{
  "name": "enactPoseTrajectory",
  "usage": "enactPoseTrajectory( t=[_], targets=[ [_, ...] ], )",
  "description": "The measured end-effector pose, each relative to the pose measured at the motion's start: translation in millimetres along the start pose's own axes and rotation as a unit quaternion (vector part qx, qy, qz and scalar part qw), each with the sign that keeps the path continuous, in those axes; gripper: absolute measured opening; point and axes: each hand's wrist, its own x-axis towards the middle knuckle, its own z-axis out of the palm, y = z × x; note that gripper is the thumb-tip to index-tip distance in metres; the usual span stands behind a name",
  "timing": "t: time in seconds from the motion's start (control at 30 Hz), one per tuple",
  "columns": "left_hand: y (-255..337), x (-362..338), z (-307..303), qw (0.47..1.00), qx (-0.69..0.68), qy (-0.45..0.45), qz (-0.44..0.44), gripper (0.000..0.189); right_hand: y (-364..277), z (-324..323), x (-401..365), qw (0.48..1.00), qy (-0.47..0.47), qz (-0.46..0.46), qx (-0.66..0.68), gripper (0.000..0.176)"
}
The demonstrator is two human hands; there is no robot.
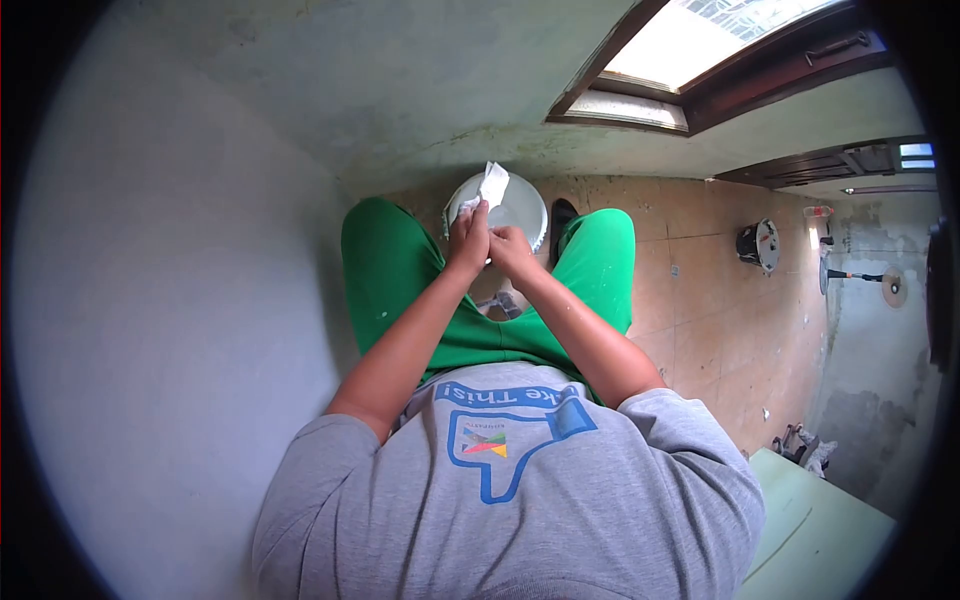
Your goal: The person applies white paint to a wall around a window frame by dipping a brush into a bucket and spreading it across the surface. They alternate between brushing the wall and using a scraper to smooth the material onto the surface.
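Both hands are together over a white bucket [527,212] that stands on the floor between my knees. My left hand [467,243] is closed around a crumpled white cloth [492,184], or perhaps paper; its upper end sticks up past the fingertips. Against it rests my right hand [512,249], fingers curled in and touching the left. Whatever lies inside the right hand's curl is hidden. The bucket's interior looks pale, and the hands cover part of its near rim.
A bare wall [180,300] rises close on my left, and another with a window [670,50] is ahead. Tiled floor [690,300] stretches right, with a dark bucket [765,246] and a fan [892,288]. A pale green board [810,530] lies at lower right.
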Motion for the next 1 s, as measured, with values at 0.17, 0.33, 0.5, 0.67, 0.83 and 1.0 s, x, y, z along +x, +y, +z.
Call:
enactPoseTrajectory(
  t=[0.17, 0.33, 0.5, 0.67, 0.83, 1.0],
  targets=[
    [16.8, -8.4, 4.4, 0.983, 0.17, -0.066, -0.012, 0.07, 18.6, -7.7, 27.7, 0.99, 0.016, 0.052, 0.129, 0.042],
    [10.0, 14.9, 9.8, 0.945, 0.244, -0.189, -0.109, 0.086, 11.1, -24.5, 52.4, 0.979, 0.044, 0.132, 0.151, 0.031],
    [-97.2, 67.7, 19.3, 0.986, -0.041, 0.003, -0.164, 0.075, 44.8, -41.6, 113.4, 0.967, 0.134, 0.218, 0.016, 0.026],
    [-46.0, 61.4, -3.9, 0.951, -0.075, -0.041, -0.299, 0.075, 151.5, -53.8, 171.6, 0.947, 0.179, 0.223, -0.144, 0.023],
    [-44.9, 52.5, -0.8, 0.946, -0.098, 0.016, -0.307, 0.063, 168.9, -50.6, 179.4, 0.927, 0.208, 0.291, -0.111, 0.022],
    [-31.3, 44.6, 1.6, 0.959, -0.114, 0.037, -0.258, 0.055, 229.1, -46.2, 204.6, 0.921, 0.163, 0.285, -0.212, 0.019]
  ],
)
